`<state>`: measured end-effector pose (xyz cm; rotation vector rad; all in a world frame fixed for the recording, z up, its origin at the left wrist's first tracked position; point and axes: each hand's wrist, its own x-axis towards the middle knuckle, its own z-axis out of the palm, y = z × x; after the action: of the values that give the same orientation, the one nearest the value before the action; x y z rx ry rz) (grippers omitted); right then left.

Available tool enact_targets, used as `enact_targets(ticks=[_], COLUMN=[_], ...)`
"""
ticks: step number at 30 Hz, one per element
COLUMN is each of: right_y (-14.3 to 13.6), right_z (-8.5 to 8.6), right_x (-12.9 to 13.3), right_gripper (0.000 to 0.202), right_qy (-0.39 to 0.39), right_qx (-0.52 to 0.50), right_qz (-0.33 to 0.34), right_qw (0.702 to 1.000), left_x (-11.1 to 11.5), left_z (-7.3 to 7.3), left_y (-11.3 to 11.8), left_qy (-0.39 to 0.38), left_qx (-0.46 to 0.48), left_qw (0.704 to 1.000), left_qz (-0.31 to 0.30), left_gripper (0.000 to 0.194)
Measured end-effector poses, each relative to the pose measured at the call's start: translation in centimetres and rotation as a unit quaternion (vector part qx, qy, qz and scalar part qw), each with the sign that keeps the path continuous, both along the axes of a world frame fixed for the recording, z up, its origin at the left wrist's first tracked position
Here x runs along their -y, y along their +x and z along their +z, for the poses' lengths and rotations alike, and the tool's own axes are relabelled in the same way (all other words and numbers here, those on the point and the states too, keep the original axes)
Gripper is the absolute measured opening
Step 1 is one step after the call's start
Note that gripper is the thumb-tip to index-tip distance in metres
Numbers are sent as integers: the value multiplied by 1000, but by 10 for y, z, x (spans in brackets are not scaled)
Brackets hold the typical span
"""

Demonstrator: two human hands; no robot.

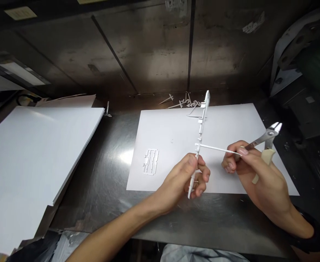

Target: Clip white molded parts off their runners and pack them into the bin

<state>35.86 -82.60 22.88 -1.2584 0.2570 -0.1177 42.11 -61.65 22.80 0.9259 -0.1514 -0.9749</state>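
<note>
My left hand (188, 173) is closed on a long, narrow white plastic part (202, 120), which it holds up on edge over a white sheet. Small tabs and notches run along that part's side. From its middle a thin white sprue (217, 148) sticks out to the right. My right hand (254, 167) pinches the sprue's far end between thumb and finger. The same hand also holds side cutters (270, 134) with cream handles, their jaws pointing up and away to the right. A flat white plastic frame piece (151, 162) lies on the sheet at left.
The white paper sheet (170, 127) lies on a metal bench (102, 182). Several cut sprue scraps (187, 103) are heaped beyond its far edge. A stack of white sheets (39, 145) stands at left. A metal wall (160, 47) closes off the back, with dark machinery (299, 47) at right.
</note>
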Motion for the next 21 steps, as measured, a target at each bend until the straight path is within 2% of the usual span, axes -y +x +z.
enact_targets(ticks=[3,6,11,15,18,21], right_y=[2,4,7,6,5,2], right_z=[0,-1,-1,-3,-6,-1], right_x=[-1,-2,-2,0,4,14], right_gripper=[26,20,15,20,33,38], right_qy=[10,4,0,-17,-83,-215], right_qx=[0,-6,-27,-24,-30,-26], right_qz=[-59,-88,-102,-75,-39,2], right_qw=[998,996,994,997,995,976], left_x=[-3,-3,-2,-1,-1,-1], left_z=[1,7,12,11,12,15], left_y=[1,3,4,3,3,4], left_qy=[1,20,68,93,89,103], left_qx=[46,44,26,33,66,109], left_qw=[999,999,997,995,994,988], left_qz=[-24,-20,-8,1,18,28], left_gripper=[45,46,38,40,38,36])
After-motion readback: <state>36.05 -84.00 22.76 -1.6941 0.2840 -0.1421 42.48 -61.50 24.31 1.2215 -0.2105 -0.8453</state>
